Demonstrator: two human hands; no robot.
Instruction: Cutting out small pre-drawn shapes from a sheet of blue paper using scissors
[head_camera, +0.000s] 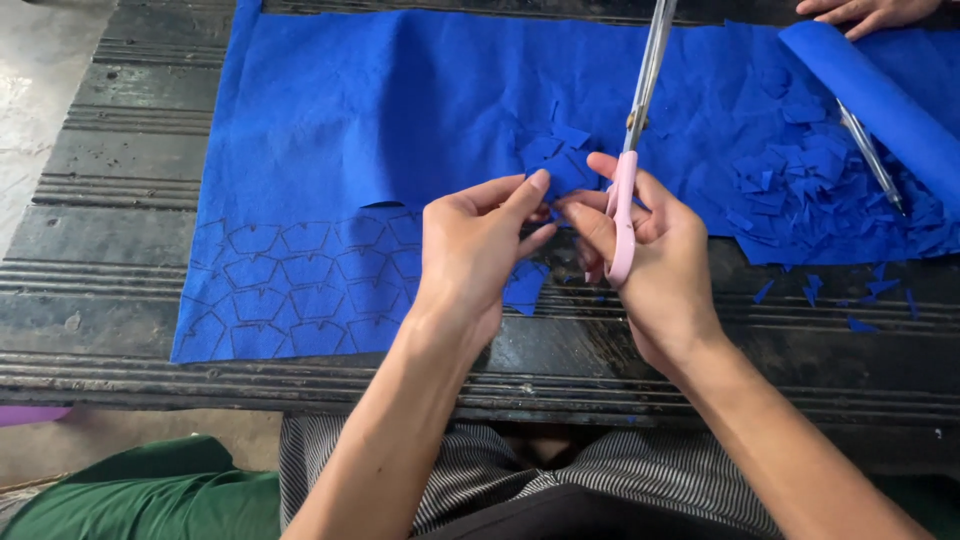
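Along the left of my view, a dark grooved tabletop (110, 230) carries a large blue felt sheet (400, 100). Its lower left part is marked with rows of small drawn outlines (290, 290), shield-like shapes packed side by side and uncut.

Moving toward the middle, I see my left hand (470, 250) raised over the sheet's front edge. Its thumb and forefinger are pinched closed on a small blue cut piece (560, 170), which it holds just above the sheet. A few more loose blue pieces lie under and beside my hands, one (525, 285) near the tabletop's edge below my left wrist.

Just to the right, my right hand (650, 250) meets the same small piece with its fingertips, while its fingers are curled closed around the pink handle of a pair of scissors (635, 130). The long metal blades point up and away from me, and they look shut.

Farther right, a heap of blue offcuts (810, 180) covers the sheet, with scraps spilling onto the bare tabletop. A pen (872, 155) lies beside a rolled blue length of felt (880, 95). At the top right corner, another person's hand (870, 12) rests at the edge of the sheet.
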